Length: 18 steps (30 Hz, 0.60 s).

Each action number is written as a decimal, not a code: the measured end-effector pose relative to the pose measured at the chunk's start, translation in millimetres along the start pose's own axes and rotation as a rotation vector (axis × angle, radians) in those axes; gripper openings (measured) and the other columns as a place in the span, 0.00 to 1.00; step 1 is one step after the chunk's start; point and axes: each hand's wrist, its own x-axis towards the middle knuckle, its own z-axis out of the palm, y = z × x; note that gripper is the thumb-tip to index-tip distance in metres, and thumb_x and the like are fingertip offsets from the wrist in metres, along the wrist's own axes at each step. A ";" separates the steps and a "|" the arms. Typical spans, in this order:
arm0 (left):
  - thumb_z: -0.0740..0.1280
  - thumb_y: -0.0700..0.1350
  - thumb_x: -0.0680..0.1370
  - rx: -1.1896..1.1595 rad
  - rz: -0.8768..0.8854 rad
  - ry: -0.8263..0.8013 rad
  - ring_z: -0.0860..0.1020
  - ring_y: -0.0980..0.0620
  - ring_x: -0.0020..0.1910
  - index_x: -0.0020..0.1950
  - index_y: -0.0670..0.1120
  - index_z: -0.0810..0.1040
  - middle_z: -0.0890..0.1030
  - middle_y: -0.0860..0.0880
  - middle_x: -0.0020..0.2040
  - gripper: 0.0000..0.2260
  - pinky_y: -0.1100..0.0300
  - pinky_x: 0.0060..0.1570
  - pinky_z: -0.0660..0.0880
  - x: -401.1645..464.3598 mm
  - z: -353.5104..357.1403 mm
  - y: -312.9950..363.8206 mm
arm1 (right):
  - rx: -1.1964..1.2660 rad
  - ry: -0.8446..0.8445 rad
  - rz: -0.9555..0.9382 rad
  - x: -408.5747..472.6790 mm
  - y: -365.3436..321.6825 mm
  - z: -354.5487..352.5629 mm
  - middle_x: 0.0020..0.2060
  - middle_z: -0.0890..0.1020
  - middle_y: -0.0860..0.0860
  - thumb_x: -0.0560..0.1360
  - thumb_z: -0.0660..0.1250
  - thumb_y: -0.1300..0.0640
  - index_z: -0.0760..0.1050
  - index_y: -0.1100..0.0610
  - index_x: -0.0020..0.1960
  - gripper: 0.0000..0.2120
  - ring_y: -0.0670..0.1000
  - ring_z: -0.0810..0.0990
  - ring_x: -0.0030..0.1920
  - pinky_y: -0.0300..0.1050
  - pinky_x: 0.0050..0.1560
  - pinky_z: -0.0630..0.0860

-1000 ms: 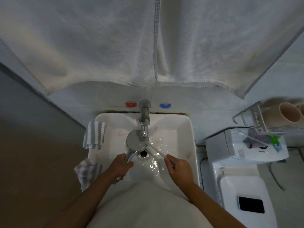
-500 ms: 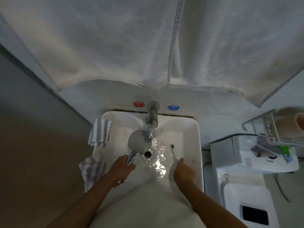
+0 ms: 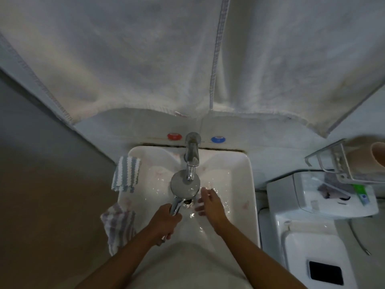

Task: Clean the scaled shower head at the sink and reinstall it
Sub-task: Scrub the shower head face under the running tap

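Shower head (image 3: 185,185) under the running tap (image 3: 192,155), over the sink (image 3: 249,176) drain. Left hand (image 3: 164,221) clenched around its handle; right hand (image 3: 210,202) empty, fingers relaxed, just right. Wet chrome: likely slipping, splashing.

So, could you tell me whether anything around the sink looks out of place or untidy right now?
Mostly one thing: the striped cloth at the sink's near left corner hangs crumpled over the rim, looking ready to slip off. The other cloth is draped over the left rim. The left hand holds the shower head under the tap.
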 end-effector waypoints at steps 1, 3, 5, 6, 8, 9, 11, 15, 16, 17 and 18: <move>0.64 0.46 0.74 -0.002 -0.006 -0.016 0.70 0.51 0.21 0.43 0.46 0.70 0.73 0.45 0.31 0.05 0.60 0.25 0.68 -1.2 3.9 1.6 | 0.108 -0.046 0.024 -1.4 -14.8 6.5 0.46 0.81 0.58 0.82 0.59 0.46 0.72 0.53 0.56 0.12 0.56 0.83 0.41 0.53 0.41 0.81; 0.63 0.45 0.76 -0.012 -0.010 -0.047 0.72 0.52 0.23 0.46 0.45 0.70 0.74 0.46 0.33 0.04 0.59 0.26 0.70 -3.6 11.8 4.5 | 0.200 -0.089 0.030 1.4 -31.8 17.0 0.56 0.78 0.55 0.79 0.64 0.45 0.68 0.51 0.66 0.18 0.56 0.82 0.51 0.51 0.40 0.84; 0.62 0.44 0.78 -0.060 -0.015 -0.070 0.73 0.53 0.25 0.49 0.45 0.69 0.75 0.45 0.35 0.04 0.59 0.27 0.72 -7.0 18.6 9.4 | 0.166 -0.033 -0.028 8.2 -34.0 23.7 0.60 0.75 0.50 0.75 0.70 0.44 0.66 0.48 0.70 0.26 0.54 0.78 0.57 0.48 0.41 0.84; 0.62 0.44 0.79 -0.100 -0.022 -0.085 0.74 0.53 0.26 0.50 0.44 0.69 0.76 0.45 0.35 0.05 0.60 0.27 0.73 -9.2 20.7 13.2 | 0.140 0.003 -0.077 11.6 -31.5 26.0 0.61 0.75 0.48 0.74 0.71 0.44 0.67 0.46 0.69 0.27 0.54 0.78 0.58 0.47 0.44 0.84; 0.63 0.49 0.80 -0.212 -0.065 -0.124 0.77 0.50 0.27 0.53 0.42 0.68 0.78 0.44 0.36 0.11 0.59 0.27 0.74 -8.3 23.3 16.2 | 0.144 0.052 -0.151 15.3 -27.4 28.5 0.58 0.78 0.47 0.74 0.72 0.46 0.71 0.45 0.65 0.22 0.52 0.79 0.57 0.45 0.45 0.82; 0.63 0.53 0.80 -0.259 -0.097 -0.117 0.78 0.48 0.29 0.54 0.42 0.68 0.79 0.43 0.38 0.15 0.57 0.27 0.76 -5.7 23.2 18.0 | 0.163 0.054 -0.159 17.4 -25.7 29.2 0.57 0.79 0.47 0.74 0.71 0.46 0.72 0.45 0.64 0.20 0.52 0.80 0.56 0.44 0.43 0.82; 0.62 0.58 0.78 -0.262 -0.115 0.048 0.79 0.45 0.36 0.58 0.45 0.67 0.80 0.42 0.44 0.18 0.53 0.36 0.78 10.3 21.1 13.6 | 0.189 0.037 -0.155 20.5 -20.6 30.5 0.55 0.80 0.49 0.75 0.70 0.48 0.73 0.46 0.63 0.17 0.52 0.81 0.54 0.43 0.39 0.82; 0.64 0.54 0.79 -0.288 0.139 0.317 0.81 0.46 0.44 0.68 0.52 0.64 0.79 0.48 0.50 0.20 0.47 0.46 0.80 40.4 11.2 22.7 | 0.055 0.031 -0.130 24.3 -0.6 35.0 0.53 0.83 0.50 0.72 0.68 0.44 0.75 0.45 0.57 0.15 0.53 0.83 0.52 0.57 0.50 0.82; 0.64 0.56 0.78 -0.240 0.202 0.305 0.81 0.48 0.48 0.68 0.52 0.66 0.80 0.49 0.52 0.21 0.49 0.48 0.80 45.4 10.7 29.5 | 0.026 0.028 -0.100 25.7 3.4 37.5 0.53 0.82 0.51 0.73 0.68 0.45 0.73 0.45 0.58 0.15 0.53 0.83 0.53 0.55 0.52 0.81; 0.64 0.56 0.78 -0.174 0.232 0.297 0.81 0.49 0.50 0.66 0.50 0.69 0.80 0.49 0.53 0.20 0.54 0.49 0.79 51.2 11.9 35.2 | 0.017 0.036 -0.070 27.0 5.6 39.9 0.53 0.82 0.52 0.76 0.68 0.48 0.72 0.47 0.59 0.14 0.53 0.82 0.54 0.51 0.51 0.81; 0.65 0.55 0.78 -0.094 0.247 0.304 0.80 0.51 0.49 0.63 0.49 0.72 0.80 0.50 0.52 0.17 0.61 0.47 0.78 54.8 13.0 41.8 | 0.025 0.059 -0.043 29.0 7.1 42.1 0.52 0.81 0.51 0.77 0.68 0.51 0.72 0.49 0.61 0.13 0.53 0.82 0.55 0.43 0.48 0.81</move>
